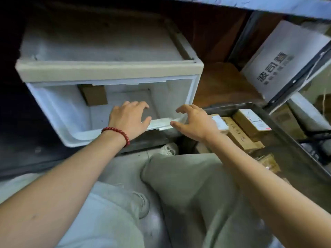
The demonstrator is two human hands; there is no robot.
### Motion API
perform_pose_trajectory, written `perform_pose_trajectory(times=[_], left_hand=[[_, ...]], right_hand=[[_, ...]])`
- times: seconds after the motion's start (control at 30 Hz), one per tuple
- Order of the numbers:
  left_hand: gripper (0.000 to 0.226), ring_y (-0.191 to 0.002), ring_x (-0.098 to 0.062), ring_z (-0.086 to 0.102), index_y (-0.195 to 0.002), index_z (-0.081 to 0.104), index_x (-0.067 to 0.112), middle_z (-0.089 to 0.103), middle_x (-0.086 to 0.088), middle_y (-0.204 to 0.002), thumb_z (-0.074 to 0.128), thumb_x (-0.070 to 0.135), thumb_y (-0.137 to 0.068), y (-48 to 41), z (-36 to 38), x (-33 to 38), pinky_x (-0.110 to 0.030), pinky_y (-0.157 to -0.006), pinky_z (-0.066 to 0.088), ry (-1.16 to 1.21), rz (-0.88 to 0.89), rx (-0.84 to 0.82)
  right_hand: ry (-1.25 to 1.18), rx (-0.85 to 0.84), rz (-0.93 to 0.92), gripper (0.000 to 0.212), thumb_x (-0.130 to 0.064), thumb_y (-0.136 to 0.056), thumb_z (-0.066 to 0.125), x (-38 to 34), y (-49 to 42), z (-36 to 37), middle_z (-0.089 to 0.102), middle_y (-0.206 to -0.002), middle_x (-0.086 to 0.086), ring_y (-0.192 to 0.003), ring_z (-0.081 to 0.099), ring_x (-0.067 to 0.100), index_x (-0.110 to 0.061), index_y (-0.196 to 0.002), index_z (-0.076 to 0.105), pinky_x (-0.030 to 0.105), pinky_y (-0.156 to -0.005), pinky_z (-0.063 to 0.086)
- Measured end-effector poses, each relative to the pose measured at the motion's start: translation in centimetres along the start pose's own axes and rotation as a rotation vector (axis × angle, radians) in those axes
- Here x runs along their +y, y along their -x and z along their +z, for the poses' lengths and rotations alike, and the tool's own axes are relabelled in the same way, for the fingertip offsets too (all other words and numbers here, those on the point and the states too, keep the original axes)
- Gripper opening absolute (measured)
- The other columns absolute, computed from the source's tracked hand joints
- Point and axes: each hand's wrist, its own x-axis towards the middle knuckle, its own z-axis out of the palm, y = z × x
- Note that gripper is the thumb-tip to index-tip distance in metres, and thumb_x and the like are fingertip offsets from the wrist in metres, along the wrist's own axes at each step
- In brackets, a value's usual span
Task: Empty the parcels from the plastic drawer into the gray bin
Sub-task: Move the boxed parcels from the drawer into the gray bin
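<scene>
- Smooth white plastic drawer (53, 108); a brown cardboard parcel (94, 94) lies at its back.
- Left hand (129, 119) and right hand (193, 120) above the drawer's front rim, released, empty.
- Gray bin (229, 106) right of the drawer holds boxes (249, 122).

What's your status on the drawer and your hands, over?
Left hand open, over plastic drawer. Right hand open by its front corner. Brown parcel at the drawer's back. Gray bin beside it already holds parcels; nothing blocking.

white drawer (59, 108) – brown parcel (94, 95) – red beaded bracelet (119, 132)
</scene>
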Motion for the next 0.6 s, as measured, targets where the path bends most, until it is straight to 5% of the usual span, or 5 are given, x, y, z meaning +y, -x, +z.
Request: perform_pose_trajectory(times=[0.33,0.6], left_hand=[[0.053,-0.125,-0.031,0.043,-0.139,0.040,0.016,0.047,-0.009,-0.138,0.051,0.037,-0.092,1.3,2.9,-11.5,-0.041,-0.093,0.041,-0.217,-0.212,-0.186],[0.065,-0.138,-0.032,0.029,-0.149,0.021,0.018,0.024,-0.010,-0.153,0.048,0.040,-0.094,-6.3,4.9,-14.3,-0.043,-0.107,0.031,-0.111,-0.353,-0.075]], right_hand=[[-0.007,-0.054,-0.150,0.059,-0.052,-0.090,0.056,-6.9,-7.6,8.1,0.039,-0.146,0.003,-0.133,0.039,0.025,-0.025,-0.140,0.040,0.040,-0.092,0.045],[-0.012,-0.007,-0.172,0.060,-0.044,-0.090,0.057,-9.7,-15.5,15.3,0.035,-0.146,0.004,-0.132,0.038,0.027,-0.024,-0.142,0.034,0.041,-0.093,0.044]])
